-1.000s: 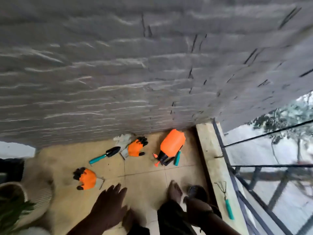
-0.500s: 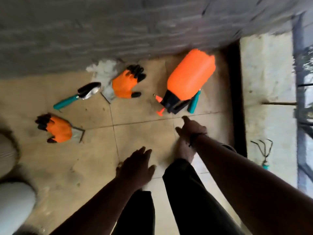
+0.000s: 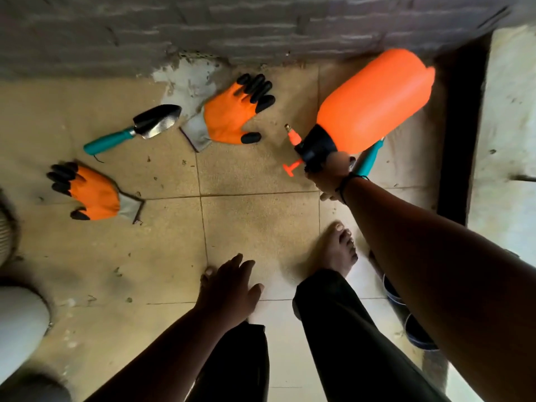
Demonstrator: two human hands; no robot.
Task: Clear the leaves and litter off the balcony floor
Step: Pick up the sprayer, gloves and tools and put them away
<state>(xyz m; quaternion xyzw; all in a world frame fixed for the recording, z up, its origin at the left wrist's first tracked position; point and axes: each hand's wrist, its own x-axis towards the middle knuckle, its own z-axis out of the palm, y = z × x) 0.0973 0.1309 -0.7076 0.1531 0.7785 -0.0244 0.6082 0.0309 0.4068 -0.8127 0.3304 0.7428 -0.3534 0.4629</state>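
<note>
On the tan tiled balcony floor (image 3: 255, 227) lies an orange spray bottle (image 3: 371, 103) with a black pump head, close to the grey wall. My right hand (image 3: 330, 175) grips that black head and handle. My left hand (image 3: 229, 288) hangs with fingers spread above my left foot, holding nothing. Two orange gloves with black fingertips lie on the tiles, one by the wall (image 3: 232, 114) and one at the left (image 3: 92, 192). Between them rests a teal-handled trowel (image 3: 136, 129). Small dark bits of litter (image 3: 150, 161) dot the tiles.
A teal tool handle (image 3: 368, 158) pokes out from under the bottle. A raised concrete ledge (image 3: 504, 126) runs along the right behind a dark gap. A pale rounded pot (image 3: 17, 320) stands at the left edge. My bare feet stand mid-floor, beside a dark bucket (image 3: 406, 314).
The view dropped from the wall to the floor as I bent down. My right hand reached forward and took hold of the spray bottle's head; the bottle's body has shifted.
</note>
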